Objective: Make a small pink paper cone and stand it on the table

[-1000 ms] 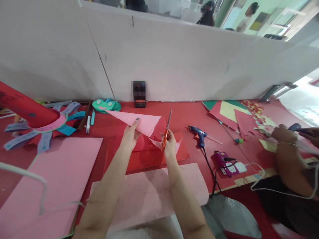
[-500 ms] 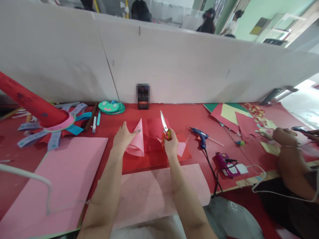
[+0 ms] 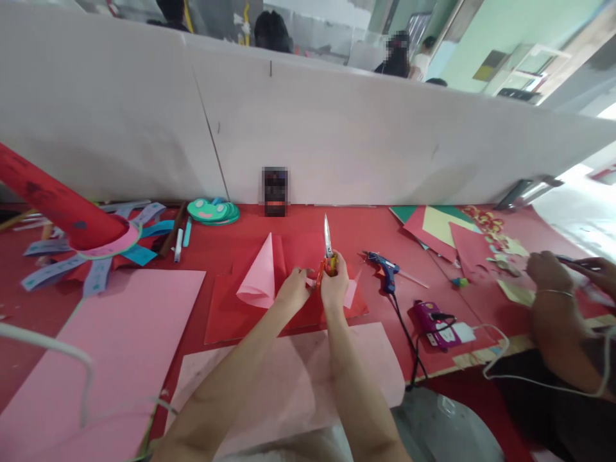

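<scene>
My right hand grips scissors with orange and yellow handles, the blades pointing away from me. A pink paper scrap shows on the right of that hand, and a small pink bit shows on its left. There the fingers of my left hand are closed at the pink bit, close beside the scissors' handles. A pink paper cone stands to the left of my hands, untouched. Beneath lies red card; my hands hide part of it.
A blue glue gun and a purple power box with cables lie to the right. Pink sheets cover the left side, near a red cone. A phone leans on the white partition. A co-worker's hand is far right.
My left hand has let go of the pink cone and moved right, beside my right hand, its fingers closing at the pink scrap. The scissors have shifted slightly right and point straighter ahead.
</scene>
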`<state>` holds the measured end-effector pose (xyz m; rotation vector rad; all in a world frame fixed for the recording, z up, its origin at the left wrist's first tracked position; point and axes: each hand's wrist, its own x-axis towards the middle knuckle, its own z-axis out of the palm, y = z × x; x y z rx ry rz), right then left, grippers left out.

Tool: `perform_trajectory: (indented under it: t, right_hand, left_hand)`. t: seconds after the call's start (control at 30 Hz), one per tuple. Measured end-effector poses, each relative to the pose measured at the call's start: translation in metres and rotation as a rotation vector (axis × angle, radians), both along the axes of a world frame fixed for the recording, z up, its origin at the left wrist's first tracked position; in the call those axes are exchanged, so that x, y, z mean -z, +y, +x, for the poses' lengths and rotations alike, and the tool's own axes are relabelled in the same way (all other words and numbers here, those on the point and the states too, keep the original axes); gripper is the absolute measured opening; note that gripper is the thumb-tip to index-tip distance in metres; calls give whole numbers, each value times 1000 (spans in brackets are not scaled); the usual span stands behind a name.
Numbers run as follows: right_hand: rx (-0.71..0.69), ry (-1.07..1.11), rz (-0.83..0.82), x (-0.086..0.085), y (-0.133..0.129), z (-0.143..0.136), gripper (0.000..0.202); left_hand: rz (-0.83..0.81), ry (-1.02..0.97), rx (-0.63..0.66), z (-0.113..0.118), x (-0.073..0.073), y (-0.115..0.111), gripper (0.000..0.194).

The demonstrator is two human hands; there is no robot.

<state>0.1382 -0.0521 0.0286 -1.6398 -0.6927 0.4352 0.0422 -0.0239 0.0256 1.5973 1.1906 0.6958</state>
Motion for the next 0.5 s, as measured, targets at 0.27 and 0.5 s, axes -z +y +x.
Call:
perform_trajectory:
  t: [0.27,0.5]
  right_hand:
    - [49,100,210,-1,1,3,47]
    - [289,158,365,-13,0,14,53]
  left_hand:
    - [-65,-191,27,-5,-11,8,38]
    - [-93,-276,-80,17,-46,62,34]
